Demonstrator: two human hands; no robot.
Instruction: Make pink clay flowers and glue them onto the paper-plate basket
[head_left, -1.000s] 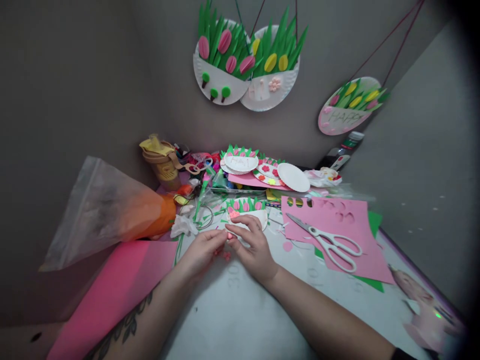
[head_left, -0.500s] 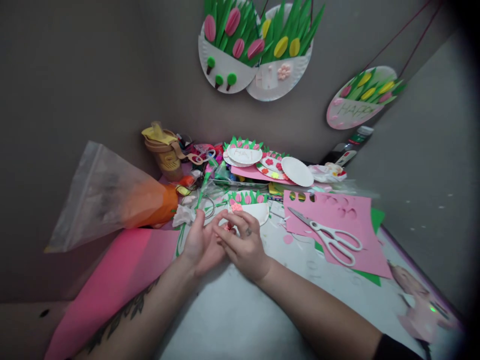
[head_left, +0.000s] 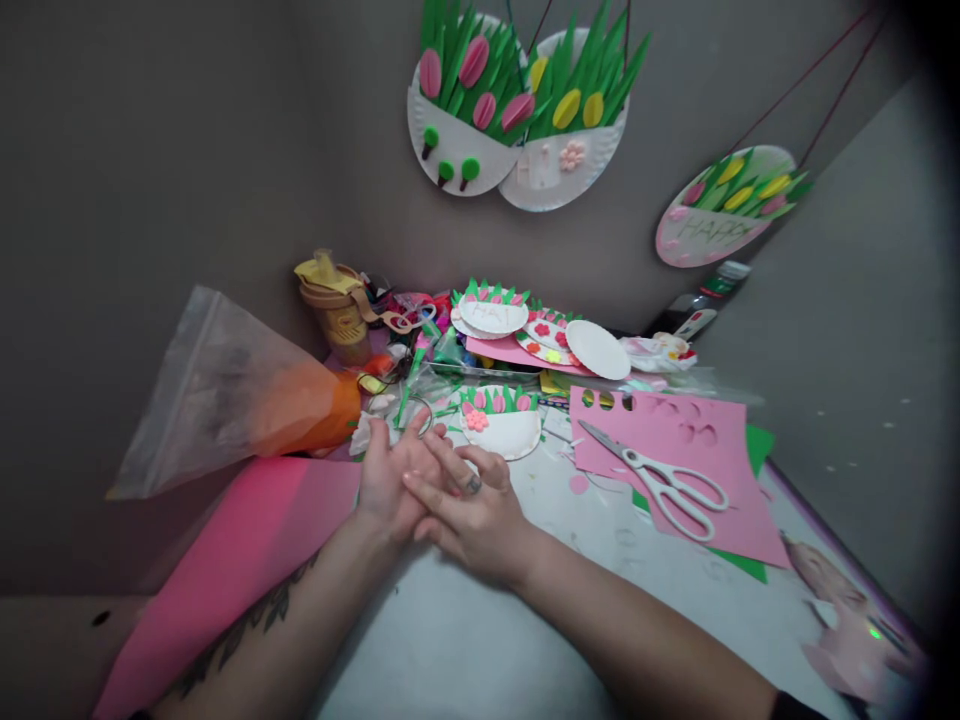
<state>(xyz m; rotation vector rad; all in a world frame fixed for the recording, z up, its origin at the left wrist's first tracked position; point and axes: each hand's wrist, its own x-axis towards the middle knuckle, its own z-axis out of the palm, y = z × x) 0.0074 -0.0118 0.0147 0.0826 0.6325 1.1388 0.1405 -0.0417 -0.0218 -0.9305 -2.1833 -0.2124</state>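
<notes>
My left hand [head_left: 396,485] is palm up over the table, its fingers stretched out. Across its palm lie the fingers of my right hand [head_left: 480,520], nearly straight and pressed against it. Whether something small sits between palm and fingers is hidden. Just beyond both hands is a small paper plate craft [head_left: 510,437] with green paper grass, pink tulips and a pink clay flower [head_left: 475,420] at its left side.
White-handled scissors [head_left: 664,478] lie on pink foam sheet [head_left: 705,440] at right. A plastic bag [head_left: 225,390] with orange contents stands left, near a lidded cup [head_left: 336,315]. Decorated plates [head_left: 491,317] are stacked behind; larger plate crafts [head_left: 465,150] hang on the wall.
My right hand has shifted left and its fingers have flattened over my left palm. A small pink bit seen between the fingers is out of sight now. The view has tilted slightly.
</notes>
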